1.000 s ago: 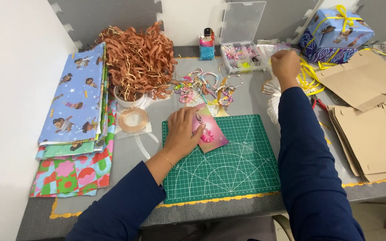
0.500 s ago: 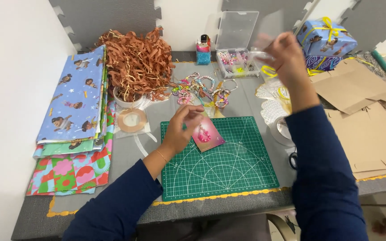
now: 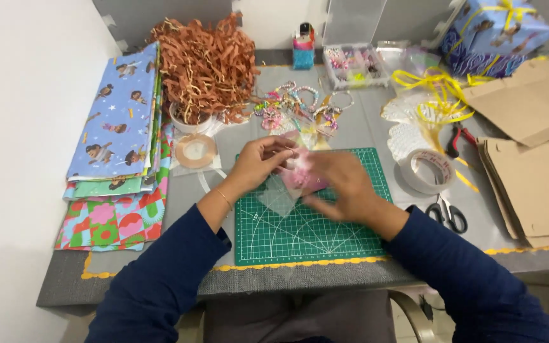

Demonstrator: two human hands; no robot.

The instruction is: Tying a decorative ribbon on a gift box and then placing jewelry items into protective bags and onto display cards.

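**Both hands on a clear sleeve and pink card over the cutting mat**

Nearest the front edge of the grey table (image 3: 179,216) lies the green gridded cutting mat (image 3: 325,232). Just above its middle the two hands meet. The left hand (image 3: 258,166) pinches the upper edge of a thin clear plastic sleeve (image 3: 277,197), fingers closed on it. The right hand (image 3: 344,187) lies curled over a pink card carrying a small beaded piece (image 3: 301,178); how tightly it grips is blurred, but its fingers close around the card and sleeve.

The sleeve looks feather-light, limp and slippery, likely to crumple or cling; its open edge is the sensible place to hold. The card seems stiffer and is best held by its edges, clear of the beads.

Right of the mat sit a roll of clear tape (image 3: 428,171) and black-handled scissors (image 3: 447,215), with flat brown cardboard box blanks (image 3: 535,184) at the right edge. At the left edge lies a stack of patterned wrapping paper (image 3: 119,133).

Farther back, loose beaded bracelets (image 3: 300,108) lie spread out. Near the far edge, an open clear plastic compartment box (image 3: 354,67) holds small coloured beads, and a white bowl (image 3: 189,122) carries a heap of brown shredded paper (image 3: 204,63).
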